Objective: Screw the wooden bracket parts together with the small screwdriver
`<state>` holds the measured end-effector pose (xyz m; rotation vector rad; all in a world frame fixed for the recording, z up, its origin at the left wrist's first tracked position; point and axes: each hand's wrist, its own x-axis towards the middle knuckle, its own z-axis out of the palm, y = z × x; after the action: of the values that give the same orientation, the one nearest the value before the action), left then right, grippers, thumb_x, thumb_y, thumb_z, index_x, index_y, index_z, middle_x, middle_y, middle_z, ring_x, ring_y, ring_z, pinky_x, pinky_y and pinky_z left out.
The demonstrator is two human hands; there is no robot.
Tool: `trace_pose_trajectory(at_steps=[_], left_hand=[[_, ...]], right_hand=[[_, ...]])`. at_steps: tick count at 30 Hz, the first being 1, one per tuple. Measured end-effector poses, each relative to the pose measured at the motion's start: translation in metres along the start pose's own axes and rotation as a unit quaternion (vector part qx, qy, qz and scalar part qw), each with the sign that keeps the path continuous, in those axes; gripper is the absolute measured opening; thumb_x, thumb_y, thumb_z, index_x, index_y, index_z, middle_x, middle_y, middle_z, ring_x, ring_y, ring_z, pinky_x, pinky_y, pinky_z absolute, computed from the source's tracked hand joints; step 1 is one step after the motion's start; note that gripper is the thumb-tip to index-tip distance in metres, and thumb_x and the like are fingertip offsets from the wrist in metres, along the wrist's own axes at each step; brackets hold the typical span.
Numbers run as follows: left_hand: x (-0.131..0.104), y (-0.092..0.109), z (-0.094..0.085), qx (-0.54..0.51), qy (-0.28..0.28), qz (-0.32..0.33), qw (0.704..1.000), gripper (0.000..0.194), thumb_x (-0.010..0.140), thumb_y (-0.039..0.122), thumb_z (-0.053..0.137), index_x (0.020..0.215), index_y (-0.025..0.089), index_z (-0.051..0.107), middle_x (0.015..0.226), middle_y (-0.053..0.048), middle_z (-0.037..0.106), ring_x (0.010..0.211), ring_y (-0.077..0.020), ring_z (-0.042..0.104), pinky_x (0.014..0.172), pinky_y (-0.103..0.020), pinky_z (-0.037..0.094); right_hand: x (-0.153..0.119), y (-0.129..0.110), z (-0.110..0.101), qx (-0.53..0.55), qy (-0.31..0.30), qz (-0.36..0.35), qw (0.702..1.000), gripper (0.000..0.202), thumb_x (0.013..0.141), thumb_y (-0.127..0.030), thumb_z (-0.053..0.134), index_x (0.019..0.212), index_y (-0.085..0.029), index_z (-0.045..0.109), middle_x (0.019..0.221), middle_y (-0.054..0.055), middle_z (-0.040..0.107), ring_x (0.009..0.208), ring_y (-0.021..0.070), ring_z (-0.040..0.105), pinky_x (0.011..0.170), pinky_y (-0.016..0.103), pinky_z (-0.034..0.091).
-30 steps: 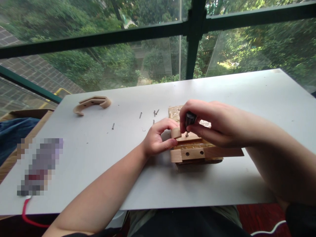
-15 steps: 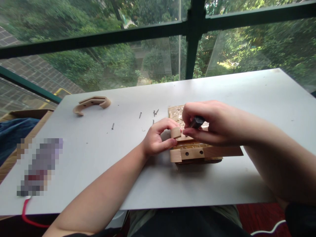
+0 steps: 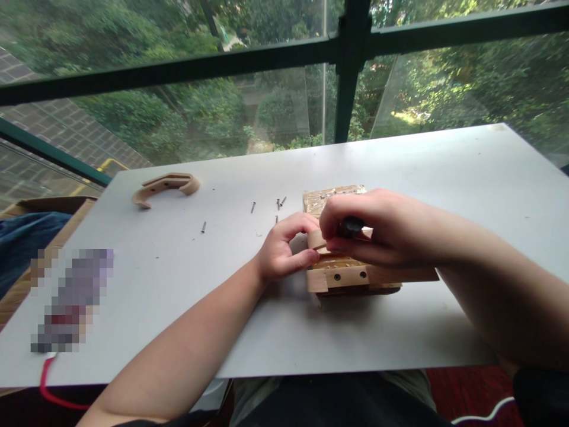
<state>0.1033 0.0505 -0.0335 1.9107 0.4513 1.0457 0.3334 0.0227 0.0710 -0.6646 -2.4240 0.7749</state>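
Note:
My left hand (image 3: 288,248) grips the rounded end of a pale wooden piece (image 3: 316,239) between thumb and fingers. Above that piece, my right hand (image 3: 368,228) is closed round a black-handled tool (image 3: 352,226); the tool's tip is hidden by the fingers. Under both hands lies a block wrapped in clear tape (image 3: 331,197). Along its near side runs a wooden bar (image 3: 349,276) with two dark screw heads showing.
A curved wooden part (image 3: 166,187) lies at the table's back left. Several screws (image 3: 253,207) are scattered left of the block. A blurred-out object (image 3: 75,299) with a red cable (image 3: 44,382) is on the left of the white table (image 3: 178,284). Windows stand behind.
My right hand has shifted slightly left and turned with the tool, now covering the spot where its tip was near the wooden piece. My left hand keeps its place.

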Motion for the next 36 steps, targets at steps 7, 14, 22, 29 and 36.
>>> trace_pose_trajectory(at_steps=[7, 14, 22, 29, 36], left_hand=[[-0.0002, -0.0003, 0.0003, -0.01, -0.007, -0.001, 1.0, 0.027, 0.083, 0.042, 0.073, 0.093, 0.017, 0.068, 0.1, -0.01, 0.07, 0.097, -0.0244, 0.065, 0.091, -0.039, 0.052], [0.0009, 0.001, 0.0, -0.012, -0.016, -0.008, 1.0, 0.028, 0.082, 0.042, 0.073, 0.094, 0.017, 0.068, 0.1, -0.011, 0.07, 0.098, -0.0252, 0.064, 0.093, -0.04, 0.05], [0.0003, -0.0021, -0.0008, -0.019, -0.012, -0.006, 1.0, 0.027, 0.081, 0.042, 0.075, 0.092, 0.019, 0.067, 0.099, -0.011, 0.069, 0.096, -0.0244, 0.063, 0.091, -0.04, 0.05], [0.0007, -0.0022, -0.0004, -0.036, -0.017, -0.012, 0.999, 0.026, 0.081, 0.041, 0.075, 0.089, 0.018, 0.066, 0.099, -0.011, 0.07, 0.098, -0.0251, 0.064, 0.092, -0.041, 0.05], [0.0009, -0.0026, -0.0006, -0.027, -0.017, -0.01, 0.999, 0.027, 0.081, 0.043, 0.075, 0.09, 0.018, 0.067, 0.098, -0.01, 0.069, 0.096, -0.0243, 0.063, 0.092, -0.04, 0.049]], right_hand=[[-0.0015, -0.0024, -0.0012, -0.01, 0.012, 0.05, 0.999, 0.007, 0.089, -0.021, 0.059, 0.095, -0.02, 0.055, 0.078, 0.0, 0.061, 0.065, 0.0118, 0.047, 0.061, 0.027, 0.03], [-0.0034, -0.0059, -0.0045, 0.003, -0.005, 0.062, 0.998, 0.023, 0.081, -0.011, 0.055, 0.102, -0.02, 0.055, 0.085, 0.003, 0.064, 0.07, 0.0137, 0.05, 0.063, 0.028, 0.033], [-0.0005, -0.003, -0.0042, -0.036, 0.013, 0.089, 0.995, 0.013, 0.086, -0.02, 0.06, 0.097, -0.021, 0.055, 0.079, 0.0, 0.063, 0.066, 0.0126, 0.05, 0.06, 0.027, 0.032], [-0.0002, -0.0016, -0.0066, -0.062, 0.016, 0.083, 0.994, 0.015, 0.087, -0.031, 0.064, 0.087, -0.022, 0.053, 0.07, -0.003, 0.059, 0.06, 0.0112, 0.046, 0.056, 0.026, 0.028], [0.0012, 0.0016, -0.0031, -0.052, 0.025, 0.062, 0.996, 0.017, 0.088, -0.029, 0.065, 0.087, -0.022, 0.049, 0.07, -0.002, 0.058, 0.061, 0.0111, 0.046, 0.057, 0.026, 0.026]])
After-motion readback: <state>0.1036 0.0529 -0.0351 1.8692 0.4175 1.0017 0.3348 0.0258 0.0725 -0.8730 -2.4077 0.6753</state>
